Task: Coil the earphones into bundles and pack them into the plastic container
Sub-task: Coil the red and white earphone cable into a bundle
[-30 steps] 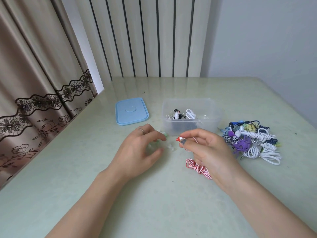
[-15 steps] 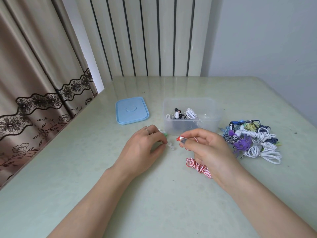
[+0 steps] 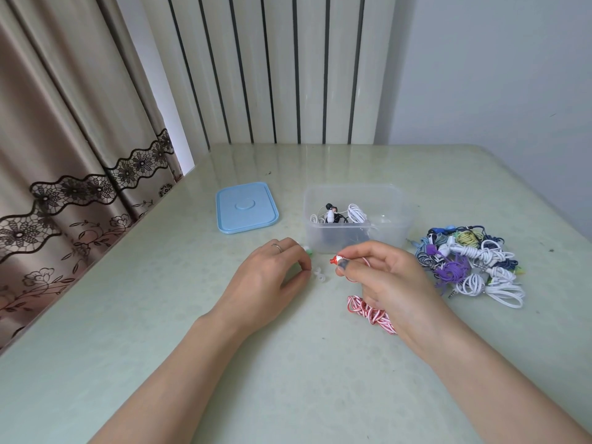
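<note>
head view: right hand (image 3: pixel 387 280) pinching red-white earphone (image 3: pixel 337 259), left hand (image 3: pixel 269 277) curled, fingertips on table (image 3: pixel 160 315)

There is one clear container (image 3: pixel 355 232), one blue lid (image 3: pixel 246 207), one red-and-white earphone cable (image 3: pixel 368 312), one heap of mixed earphones (image 3: pixel 471 267) at right, two hands.
</note>
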Motion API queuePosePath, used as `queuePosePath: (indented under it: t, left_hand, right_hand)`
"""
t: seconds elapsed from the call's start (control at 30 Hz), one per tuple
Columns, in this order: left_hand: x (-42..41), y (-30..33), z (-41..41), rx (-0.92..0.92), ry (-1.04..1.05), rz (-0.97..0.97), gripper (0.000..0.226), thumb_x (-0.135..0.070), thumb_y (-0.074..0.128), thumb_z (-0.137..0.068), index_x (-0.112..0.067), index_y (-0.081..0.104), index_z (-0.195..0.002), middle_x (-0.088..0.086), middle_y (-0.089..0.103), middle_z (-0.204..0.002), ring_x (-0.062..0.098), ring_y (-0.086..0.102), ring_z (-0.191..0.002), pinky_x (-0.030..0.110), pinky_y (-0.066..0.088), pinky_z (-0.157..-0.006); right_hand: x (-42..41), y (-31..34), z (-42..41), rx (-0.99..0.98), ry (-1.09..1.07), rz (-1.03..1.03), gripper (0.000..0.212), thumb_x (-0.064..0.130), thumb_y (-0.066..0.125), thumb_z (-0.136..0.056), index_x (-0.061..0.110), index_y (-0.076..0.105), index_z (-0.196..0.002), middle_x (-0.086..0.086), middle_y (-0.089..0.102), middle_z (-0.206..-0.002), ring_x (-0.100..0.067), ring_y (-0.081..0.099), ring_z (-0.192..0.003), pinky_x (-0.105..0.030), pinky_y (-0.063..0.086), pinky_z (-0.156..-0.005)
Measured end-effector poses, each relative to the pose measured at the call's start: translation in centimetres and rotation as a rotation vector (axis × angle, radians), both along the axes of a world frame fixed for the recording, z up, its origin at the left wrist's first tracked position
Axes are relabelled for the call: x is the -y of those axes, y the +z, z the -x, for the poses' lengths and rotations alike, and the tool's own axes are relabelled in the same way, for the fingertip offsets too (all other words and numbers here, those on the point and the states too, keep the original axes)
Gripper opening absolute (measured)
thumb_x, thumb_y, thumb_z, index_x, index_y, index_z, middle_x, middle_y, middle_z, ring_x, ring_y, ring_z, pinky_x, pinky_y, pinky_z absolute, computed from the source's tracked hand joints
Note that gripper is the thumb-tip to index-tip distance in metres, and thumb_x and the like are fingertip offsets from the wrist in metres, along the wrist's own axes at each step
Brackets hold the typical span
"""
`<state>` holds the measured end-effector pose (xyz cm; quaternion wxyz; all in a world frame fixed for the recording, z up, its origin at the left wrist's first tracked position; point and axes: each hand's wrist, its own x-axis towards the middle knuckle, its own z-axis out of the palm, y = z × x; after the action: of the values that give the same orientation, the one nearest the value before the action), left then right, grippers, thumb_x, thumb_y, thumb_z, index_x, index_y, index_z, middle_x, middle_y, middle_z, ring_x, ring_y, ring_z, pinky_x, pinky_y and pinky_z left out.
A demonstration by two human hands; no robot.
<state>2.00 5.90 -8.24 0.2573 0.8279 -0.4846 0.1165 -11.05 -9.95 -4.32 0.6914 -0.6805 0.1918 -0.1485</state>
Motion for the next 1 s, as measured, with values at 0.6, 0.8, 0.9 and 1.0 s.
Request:
queuePosePath:
  t: [0.6, 0.8, 0.9, 1.0]
  left_hand:
    - [0.3, 1.3, 1.8, -0.364, 0.023, 0.305, 0.011, -0.014, 0.067, -0.095, -0.023, 0.062, -0.091, -0.017, 0.054, -0.073, 0.009, 0.044, -0.067, 0.017, 0.035, -0.062]
    - [0.9, 1.5, 2.7, -0.571, -0.079, 0.397, 0.010, -0.015, 0.067, -0.097, -0.021, 0.063, -0.090, 0.017, 0.055, -0.076, 0.027, 0.043, -0.067, 0.039, 0.039, -0.063]
    - [0.9, 1.6, 2.8, -0.618, -0.118, 0.427, 0.010, -0.014, 0.068, -0.097, -0.022, 0.066, -0.091, 0.012, 0.059, -0.078, 0.016, 0.044, -0.067, 0.029, 0.039, -0.064]
    - [0.8, 1.7, 2.9, -0.642, -0.156, 0.427, 0.011, -0.009, 0.069, -0.096, -0.019, 0.067, -0.093, -0.007, 0.061, -0.076, 0.013, 0.045, -0.067, 0.023, 0.039, -0.064]
  right_hand:
    - [-0.2, 0.3, 0.3, 0.030, 0.004, 0.047, 0.007, 0.007, 0.068, -0.087, 0.010, 0.071, -0.092, -0.007, 0.073, -0.082, 0.001, 0.050, -0.043, -0.010, 0.034, -0.047]
    - [-0.6, 0.6, 0.4, 0.074, 0.008, 0.095, 0.005, 0.004, 0.067, -0.090, 0.007, 0.069, -0.093, -0.011, 0.075, -0.086, 0.002, 0.050, -0.038, -0.005, 0.032, -0.044]
    - [-0.6, 0.4, 0.4, 0.071, 0.008, 0.109, 0.007, 0.005, 0.067, -0.089, 0.011, 0.071, -0.090, -0.008, 0.074, -0.082, 0.001, 0.048, -0.045, -0.010, 0.033, -0.042]
    - [-0.6, 0.3, 0.4, 0.065, 0.006, 0.106, 0.008, 0.006, 0.068, -0.089, 0.013, 0.072, -0.088, -0.003, 0.072, -0.077, -0.006, 0.052, -0.053, -0.013, 0.035, -0.042]
